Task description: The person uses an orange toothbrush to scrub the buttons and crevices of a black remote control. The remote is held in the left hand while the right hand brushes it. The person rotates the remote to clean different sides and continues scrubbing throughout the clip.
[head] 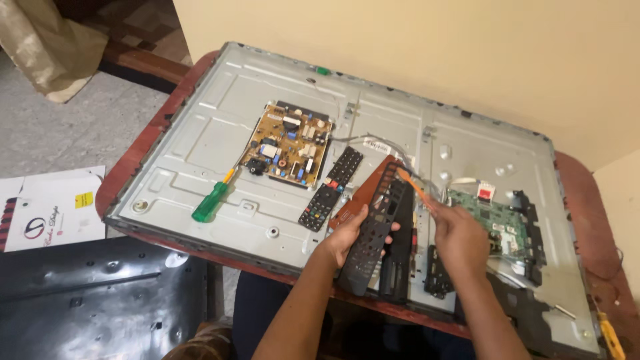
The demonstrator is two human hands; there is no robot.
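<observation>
While the left hand (348, 235) grips a long black remote shell (375, 227) with its fingers curled around the lower half, the right hand (459, 235) pinches a thin orange tool (412, 185) and pokes its tip at the top end of the shell, near 1 o'clock from the hands. The shell has rows of open button holes and sits tilted over the low middle of a big grey metal TV back (200, 140), at about 6 o'clock on the panel.

It looks like the cleaning or prying step on the shell. The next move would need a steady grip from the holding hand and a soft push with the tool, so nothing snaps.

Just at 9 o'clock from the shell lies a black button pad (331, 189). A green circuit board (497, 217) sits at 3 o'clock. A yellow-brown power board (288, 144) is at 11 o'clock, and a green screwdriver (212, 201) lies far out at 9 o'clock.
</observation>
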